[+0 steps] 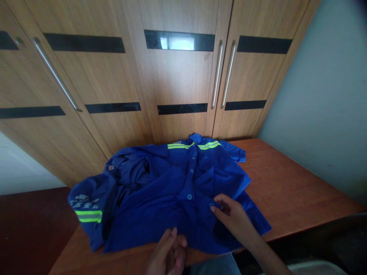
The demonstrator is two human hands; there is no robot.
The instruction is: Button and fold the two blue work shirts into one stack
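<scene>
A blue short-sleeved work shirt lies front up on the table, its collar at the far side and its hem towards me. Buttons run down its front, and yellow-green reflective strips cross the chest. My right hand pinches a flap of its cloth, like a pocket flap, between thumb and fingers on the lower right front. Close to the near hem, my left hand is closed with curled fingers, and I see nothing in it. More bunched blue clothing, with a reflective strip and white lettering, lies at the left.
The reddish-brown wooden tabletop extends to the right. Behind it stands a wooden wardrobe with metal bar handles. A pale wall closes off the right side. Part of a white rim shows at the lower right.
</scene>
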